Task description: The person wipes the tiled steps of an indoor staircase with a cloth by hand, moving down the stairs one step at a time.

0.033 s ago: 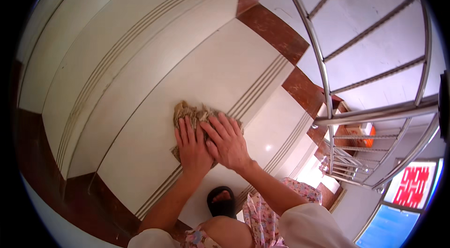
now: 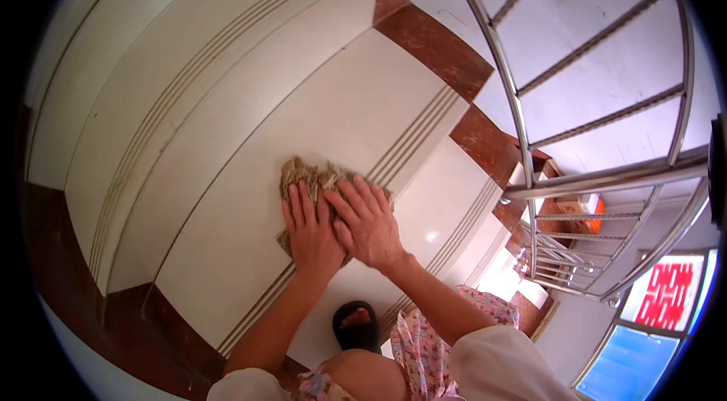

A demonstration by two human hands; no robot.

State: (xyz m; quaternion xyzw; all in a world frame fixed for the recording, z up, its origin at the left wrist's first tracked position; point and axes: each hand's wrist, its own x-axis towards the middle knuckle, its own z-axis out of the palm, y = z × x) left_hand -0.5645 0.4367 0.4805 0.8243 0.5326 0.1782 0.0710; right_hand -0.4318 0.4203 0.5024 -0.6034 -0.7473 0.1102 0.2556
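Note:
A crumpled brown-grey cloth (image 2: pixel 303 171) lies on a cream stair tread (image 2: pixel 333 94) with grooved lines near its edge. My left hand (image 2: pixel 312 234) is pressed flat on the cloth, fingers stretched forward. Beside it, my right hand (image 2: pixel 371 227) also lies flat on the cloth, fingers extended and slightly apart, its thumb touching the left hand. Both palms cover the middle of the cloth, so only its far and side edges show.
Cream steps (image 2: pixel 219 45) with dark red borders rise to the left. A metal railing (image 2: pixel 506 83) runs along the right. Lower steps (image 2: pixel 435 212) descend to the right. A foot in a black slipper (image 2: pixel 356 327) rests below my hands.
The view has shifted very slightly, moving the railing and steps a little to the left in the picture. Both hands remain flat on the cloth.

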